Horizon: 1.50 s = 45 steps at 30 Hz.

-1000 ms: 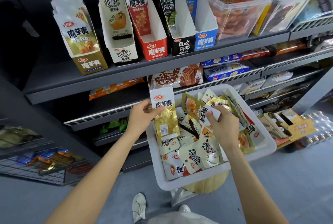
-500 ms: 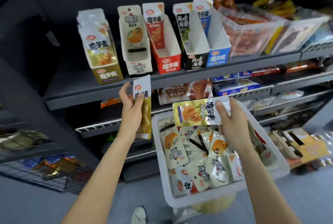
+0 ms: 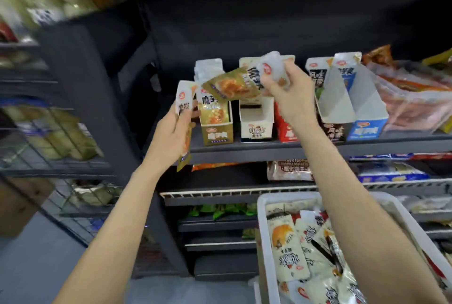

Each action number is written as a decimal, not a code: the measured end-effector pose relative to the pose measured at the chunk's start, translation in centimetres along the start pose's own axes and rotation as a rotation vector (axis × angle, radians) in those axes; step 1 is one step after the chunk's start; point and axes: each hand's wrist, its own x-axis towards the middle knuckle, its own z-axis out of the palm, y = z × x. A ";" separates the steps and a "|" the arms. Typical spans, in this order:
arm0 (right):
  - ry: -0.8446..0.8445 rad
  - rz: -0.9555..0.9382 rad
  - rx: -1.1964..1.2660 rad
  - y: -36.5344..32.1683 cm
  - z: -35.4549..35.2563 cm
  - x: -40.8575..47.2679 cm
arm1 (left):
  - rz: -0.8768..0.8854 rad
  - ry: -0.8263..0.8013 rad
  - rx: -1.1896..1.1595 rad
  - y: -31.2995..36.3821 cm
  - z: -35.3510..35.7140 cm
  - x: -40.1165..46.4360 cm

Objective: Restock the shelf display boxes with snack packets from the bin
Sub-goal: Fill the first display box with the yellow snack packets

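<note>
Dark grey metal shelving (image 3: 318,148) filled the scene, its upper board carrying a row of cut-front cardboard display boxes. Over that row the right hand (image 3: 286,93) pinched the white top end of a gold-and-white foil snack packet (image 3: 232,85), which lay tilted nearly flat, its gold end pointing left above the gold cardboard display box (image 3: 216,122). That box already stood almost full of matching packets. The left hand (image 3: 171,137) gripped a second gold-and-white packet (image 3: 184,120) upright, just beside the gold box's left wall and level with the shelf edge.

To finish the step well, the tilted packet probably needed turning upright, label forward and white header up, before being slid down behind the front packets, not pushed in flat. The box looked crowded, so easing the existing stack back with a fingertip would likely make room and keep the thin foil from creasing. The left hand's packet seemed ready to follow into the same slot.

Beside it stood the white display box (image 3: 256,123), nearly empty, then red, black and blue ones. Lower right, the white plastic bin (image 3: 263,242) held many more packets; motion blur smeared the wire racks at left.
</note>
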 end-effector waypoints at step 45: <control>-0.019 -0.272 -0.481 4.7 -0.8 -9.3 | 0.735 0.161 0.605 -2.0 7.2 -1.9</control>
